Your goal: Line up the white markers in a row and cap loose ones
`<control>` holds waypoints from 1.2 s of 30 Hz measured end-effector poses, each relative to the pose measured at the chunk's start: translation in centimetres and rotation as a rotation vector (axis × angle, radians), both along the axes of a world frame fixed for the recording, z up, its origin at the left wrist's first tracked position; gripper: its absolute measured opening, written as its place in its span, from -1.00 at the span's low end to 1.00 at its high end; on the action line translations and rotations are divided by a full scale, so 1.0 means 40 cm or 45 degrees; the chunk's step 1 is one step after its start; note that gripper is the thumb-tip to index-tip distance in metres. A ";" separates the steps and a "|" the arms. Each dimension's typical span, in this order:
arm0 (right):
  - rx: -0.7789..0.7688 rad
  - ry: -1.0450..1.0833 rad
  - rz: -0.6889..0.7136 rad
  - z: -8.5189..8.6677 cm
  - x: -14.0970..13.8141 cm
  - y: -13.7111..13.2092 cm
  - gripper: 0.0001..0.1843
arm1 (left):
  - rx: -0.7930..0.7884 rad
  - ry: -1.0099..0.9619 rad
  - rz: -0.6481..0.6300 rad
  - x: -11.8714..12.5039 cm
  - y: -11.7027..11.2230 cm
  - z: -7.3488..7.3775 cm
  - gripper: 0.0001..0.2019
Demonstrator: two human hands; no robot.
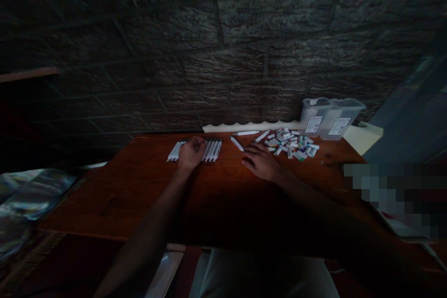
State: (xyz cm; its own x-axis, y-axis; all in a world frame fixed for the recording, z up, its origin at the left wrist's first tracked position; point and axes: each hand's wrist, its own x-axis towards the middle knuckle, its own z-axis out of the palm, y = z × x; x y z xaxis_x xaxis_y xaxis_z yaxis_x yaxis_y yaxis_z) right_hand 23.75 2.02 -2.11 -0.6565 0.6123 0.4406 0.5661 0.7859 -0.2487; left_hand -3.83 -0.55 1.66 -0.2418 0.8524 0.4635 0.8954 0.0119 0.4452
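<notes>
On a dark wooden table (115,191), a neat row of white pens (213,150) is set toward the far edge, partly covered by a curled left hand (192,152), though whether a pen is gripped in its fingers cannot be told. The right hand (260,160) is held loosely open, palm down, just beside three loose pens (246,133) and a scattered pile of short, colour-ended pieces (292,142), behind which two clear plastic containers (337,118) are placed near a block wall (244,65).

Prob. home rm: block wall (240,23), wooden tbl (115,186), fringed rug (70,263).
</notes>
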 end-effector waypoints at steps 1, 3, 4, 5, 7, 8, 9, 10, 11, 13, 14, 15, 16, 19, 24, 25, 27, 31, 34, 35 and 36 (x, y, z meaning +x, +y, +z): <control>0.003 0.008 0.008 0.001 -0.001 -0.003 -0.69 | 0.007 0.002 -0.013 0.000 0.000 -0.003 -0.75; 0.011 0.026 0.013 0.000 -0.004 -0.006 -0.66 | 0.006 0.007 -0.054 0.006 0.000 -0.008 -0.75; 0.012 0.029 0.017 0.000 -0.005 -0.006 -0.65 | -0.003 0.009 -0.088 0.012 0.000 -0.010 -0.74; 0.008 0.024 0.021 -0.001 -0.006 -0.006 -0.64 | -0.017 0.012 -0.131 0.019 0.000 -0.012 -0.74; -0.008 0.003 0.027 -0.001 -0.007 -0.004 -0.65 | -0.048 0.024 -0.222 0.033 -0.001 -0.014 -0.74; -0.017 -0.007 0.027 -0.001 -0.007 -0.003 -0.66 | -0.058 0.033 -0.262 0.040 -0.001 -0.014 -0.74; -0.025 -0.015 0.027 0.000 -0.007 -0.003 -0.67 | -0.064 0.042 -0.294 0.046 -0.002 -0.014 -0.74; -0.033 -0.021 0.027 0.002 -0.007 -0.005 -0.68 | -0.066 0.048 -0.312 0.051 -0.003 -0.013 -0.74; -0.038 -0.024 0.029 0.005 -0.007 -0.009 -0.68 | -0.070 0.052 -0.323 0.056 -0.005 -0.012 -0.74; -0.038 -0.011 0.043 0.012 -0.010 -0.024 -0.69 | -0.089 0.064 -0.342 0.064 -0.008 -0.011 -0.74; -0.037 0.002 0.063 0.016 -0.013 -0.035 -0.69 | -0.105 0.070 -0.362 0.068 -0.010 -0.011 -0.73; -0.036 0.021 0.093 0.020 -0.017 -0.047 -0.69 | -0.120 0.076 -0.391 0.071 -0.010 -0.013 -0.74; -0.041 0.041 0.136 0.023 -0.021 -0.059 -0.68 | -0.131 0.080 -0.425 0.074 -0.010 -0.015 -0.74; -0.077 0.085 0.269 0.026 -0.029 -0.083 -0.66 | -0.135 0.094 -0.490 0.077 -0.006 -0.025 -0.75; -0.087 0.144 0.194 0.017 -0.017 -0.060 -0.66 | -0.141 0.149 -0.462 0.080 0.001 -0.034 -0.73; -0.094 0.158 0.166 0.014 -0.013 -0.051 -0.68 | -0.138 0.168 -0.461 0.086 0.000 -0.033 -0.71; -0.118 0.190 0.121 0.011 -0.008 -0.038 -0.72 | -0.133 0.241 -0.495 0.104 -0.005 -0.027 -0.67; -0.149 0.239 0.081 0.012 -0.005 -0.033 -0.76 | -0.169 0.460 -0.630 0.144 -0.016 -0.018 -0.65; -0.164 0.238 0.073 0.014 -0.004 -0.036 -0.76 | -0.221 0.510 -0.613 0.151 -0.021 -0.015 -0.63; -0.168 0.241 0.068 0.014 -0.003 -0.037 -0.76 | -0.230 0.512 -0.603 0.149 -0.022 -0.014 -0.62; -0.172 0.243 0.065 0.015 -0.001 -0.038 -0.76 | -0.232 0.515 -0.597 0.145 -0.022 -0.014 -0.60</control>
